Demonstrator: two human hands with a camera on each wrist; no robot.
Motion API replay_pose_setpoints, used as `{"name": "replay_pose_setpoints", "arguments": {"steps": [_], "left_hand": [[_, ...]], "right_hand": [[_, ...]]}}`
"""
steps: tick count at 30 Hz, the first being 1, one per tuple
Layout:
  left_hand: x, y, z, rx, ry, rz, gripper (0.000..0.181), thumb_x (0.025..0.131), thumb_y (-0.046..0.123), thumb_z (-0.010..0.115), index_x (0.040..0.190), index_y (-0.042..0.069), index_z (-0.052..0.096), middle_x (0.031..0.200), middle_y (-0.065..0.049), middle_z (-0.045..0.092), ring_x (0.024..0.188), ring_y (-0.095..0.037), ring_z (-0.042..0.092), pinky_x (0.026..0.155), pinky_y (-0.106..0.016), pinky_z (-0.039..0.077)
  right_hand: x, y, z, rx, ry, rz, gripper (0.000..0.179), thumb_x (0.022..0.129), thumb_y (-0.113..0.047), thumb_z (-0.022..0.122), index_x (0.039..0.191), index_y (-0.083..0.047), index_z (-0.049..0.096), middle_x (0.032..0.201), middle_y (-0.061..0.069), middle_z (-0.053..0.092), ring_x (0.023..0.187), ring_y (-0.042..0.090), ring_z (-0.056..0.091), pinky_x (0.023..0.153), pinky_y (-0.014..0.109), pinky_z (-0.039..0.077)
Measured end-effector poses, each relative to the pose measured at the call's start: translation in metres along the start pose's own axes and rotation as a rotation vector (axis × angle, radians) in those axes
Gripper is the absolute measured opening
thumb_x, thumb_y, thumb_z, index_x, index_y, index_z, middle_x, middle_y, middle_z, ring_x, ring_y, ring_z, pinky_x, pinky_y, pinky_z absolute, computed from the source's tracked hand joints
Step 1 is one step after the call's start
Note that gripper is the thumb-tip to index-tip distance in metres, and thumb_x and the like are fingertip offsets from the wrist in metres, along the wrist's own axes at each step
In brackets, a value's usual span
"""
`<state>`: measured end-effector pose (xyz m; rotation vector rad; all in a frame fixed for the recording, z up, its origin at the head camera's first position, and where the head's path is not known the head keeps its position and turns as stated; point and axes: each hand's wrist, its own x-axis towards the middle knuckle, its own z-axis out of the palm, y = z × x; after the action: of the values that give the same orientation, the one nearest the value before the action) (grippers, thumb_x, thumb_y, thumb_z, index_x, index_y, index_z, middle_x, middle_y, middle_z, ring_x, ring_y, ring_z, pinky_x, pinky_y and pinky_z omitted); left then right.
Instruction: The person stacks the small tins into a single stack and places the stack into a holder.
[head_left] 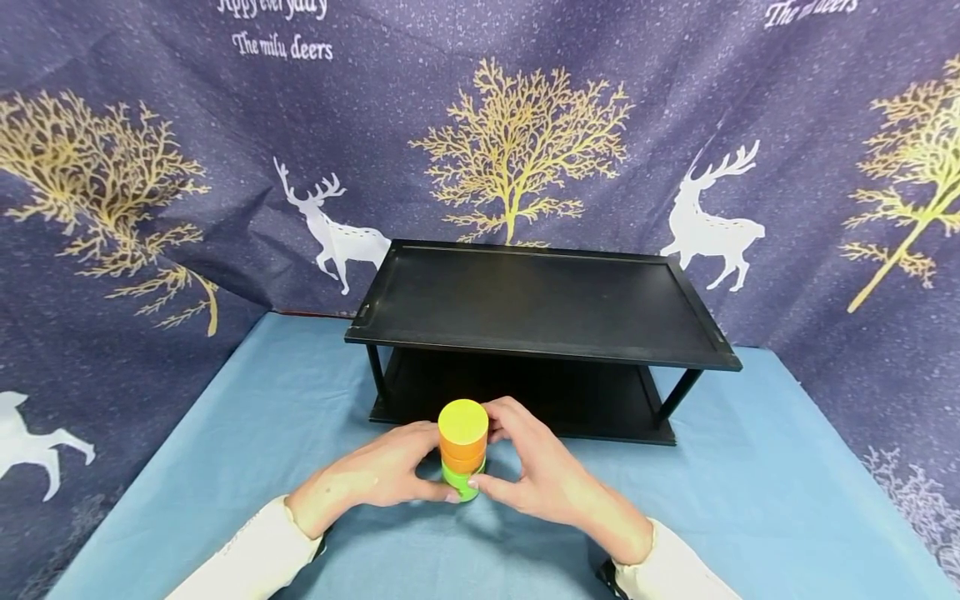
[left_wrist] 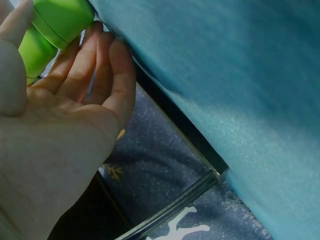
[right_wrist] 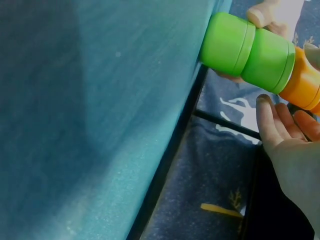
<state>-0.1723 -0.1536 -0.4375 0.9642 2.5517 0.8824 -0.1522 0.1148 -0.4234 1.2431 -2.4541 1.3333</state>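
A stack of round, cup-like containers (head_left: pixel 462 460) stands upright on the blue cloth, green below, orange above, with a yellow top. In the right wrist view two green containers (right_wrist: pixel 247 52) are at the bottom, with the orange part (right_wrist: pixel 301 80) above them. My left hand (head_left: pixel 386 468) holds the stack low from the left, its thumb across the green base and its fingers reaching round behind. From the right, my right hand (head_left: pixel 534 467) surrounds the upper stack, thumb in front near the orange-green seam and fingers at the back. Those rear fingertips are partly hidden in the head view.
Just beyond the stack stands a black two-tier shelf (head_left: pixel 532 302), its lower board (head_left: pixel 517 392) close behind my hands. Blue cloth (head_left: pixel 225 450) covers the table. A dark curtain (head_left: pixel 600 50) printed with deer and trees hangs at the back and sides.
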Motion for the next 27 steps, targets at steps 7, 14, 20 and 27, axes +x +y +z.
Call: {"name": "replay_pose_setpoints", "arguments": {"steps": [7,14,20,27], "left_hand": [[0.0000,-0.0004,0.0004,0.003,0.002,0.008,0.067,0.086,0.063,0.082,0.143,0.035,0.060,0.135,0.023,0.061,0.120,-0.007,0.058,0.112,-0.046,0.049],[0.0007,-0.0015,0.0011,0.000,0.009,0.019,0.066,0.086,0.062,0.083,0.142,0.035,0.061,0.134,0.023,0.062,0.119,-0.007,0.058,0.112,-0.045,0.049],[0.0006,-0.0014,0.0019,0.003,0.013,0.014,0.065,0.085,0.061,0.084,0.140,0.033,0.062,0.131,0.023,0.063,0.117,-0.006,0.059,0.111,-0.044,0.050],[0.0008,0.0003,0.0014,0.004,0.021,0.016,0.063,0.083,0.058,0.087,0.137,0.033,0.064,0.127,0.023,0.064,0.113,-0.005,0.060,0.109,-0.043,0.051]], "right_hand": [[-0.0026,0.0016,-0.0005,-0.026,-0.055,0.068,0.064,0.088,-0.022,0.090,0.140,-0.025,0.054,0.133,-0.012,0.057,0.117,0.010,0.059,0.099,0.038,0.059],[-0.0042,0.0010,-0.0007,-0.026,-0.127,0.206,0.059,0.086,-0.021,0.092,0.135,-0.020,0.058,0.125,-0.012,0.060,0.112,0.015,0.064,0.099,0.036,0.059],[-0.0038,0.0020,0.0004,-0.048,-0.177,0.241,0.057,0.087,-0.022,0.090,0.135,-0.017,0.060,0.128,-0.007,0.064,0.110,0.017,0.066,0.098,0.034,0.059],[-0.0036,0.0016,0.0020,-0.029,-0.275,0.275,0.062,0.088,-0.023,0.090,0.140,-0.020,0.057,0.132,-0.008,0.063,0.112,0.013,0.065,0.100,0.031,0.057]]}}
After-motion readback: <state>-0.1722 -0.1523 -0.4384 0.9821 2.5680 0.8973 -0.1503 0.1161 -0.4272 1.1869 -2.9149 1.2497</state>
